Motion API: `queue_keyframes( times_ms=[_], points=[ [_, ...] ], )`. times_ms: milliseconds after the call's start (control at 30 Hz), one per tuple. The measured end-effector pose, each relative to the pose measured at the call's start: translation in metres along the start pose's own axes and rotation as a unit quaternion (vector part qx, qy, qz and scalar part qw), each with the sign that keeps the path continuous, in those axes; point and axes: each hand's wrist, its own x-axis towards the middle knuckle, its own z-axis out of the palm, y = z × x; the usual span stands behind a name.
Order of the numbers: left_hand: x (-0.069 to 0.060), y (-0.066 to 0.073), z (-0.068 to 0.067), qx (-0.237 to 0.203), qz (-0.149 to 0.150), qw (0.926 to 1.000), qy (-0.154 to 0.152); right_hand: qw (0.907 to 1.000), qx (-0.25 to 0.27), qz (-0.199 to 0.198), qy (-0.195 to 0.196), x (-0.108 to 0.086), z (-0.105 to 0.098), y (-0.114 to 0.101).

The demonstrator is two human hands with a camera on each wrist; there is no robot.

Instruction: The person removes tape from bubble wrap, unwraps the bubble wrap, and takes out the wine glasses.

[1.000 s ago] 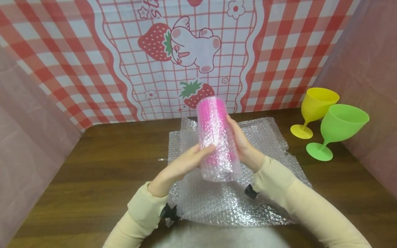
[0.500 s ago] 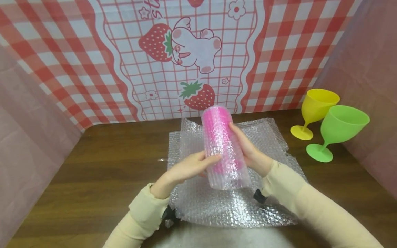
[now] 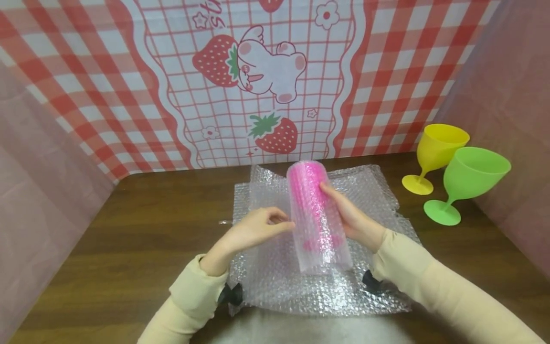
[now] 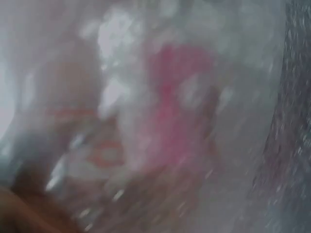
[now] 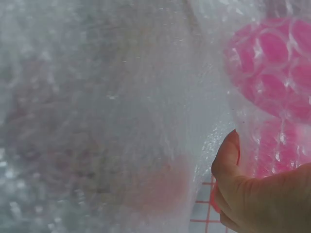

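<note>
A pink goblet (image 3: 318,210), rolled in bubble wrap, is held tilted above the middle of the table. Its colour and stem show blurrily through the plastic. My right hand (image 3: 354,217) grips the roll from its right side, thumb near the upper end; part of that hand (image 5: 267,199) also appears in the right wrist view. At the roll's left side, my left hand (image 3: 255,228) has loosely bent fingers, with the thumb tip at the wrap's edge. Blur in the left wrist view hides the exact contact. Beneath lie bubble wrap sheets (image 3: 275,282).
A yellow goblet (image 3: 438,148) and a green goblet (image 3: 472,169) stand upright at the right of the wooden table (image 3: 163,210). Behind hangs a red-and-white checked cloth (image 3: 391,71). Pinkish curtains (image 3: 47,172) border both sides.
The wrapped goblet has come down and slightly right, toward the person, with the right hand. The left hand's thumb has slid from the roll's front to its left edge.
</note>
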Motion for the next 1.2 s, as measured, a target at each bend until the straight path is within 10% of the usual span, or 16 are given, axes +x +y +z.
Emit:
queue_keyframes(
  times_ms=[267,533,867,1200],
  points=[
    [0.009,0.015,-0.018,0.124,-0.012,0.9870,0.102,0.9994,-0.027,0.008,0.020,-0.007,-0.003,0.007],
    [0.035,0.030,-0.023,0.223,0.053,0.9484,0.219,0.9988,-0.045,0.000,0.019,-0.012,-0.001,0.009],
    [0.061,0.047,-0.021,0.299,0.106,0.9399,0.126,0.9991,-0.031,-0.014,-0.027,-0.018,0.001,0.011],
    [0.072,0.042,-0.024,0.286,0.132,0.9481,0.046,0.9988,-0.033,-0.014,-0.034,-0.022,-0.001,0.012]
  ],
)
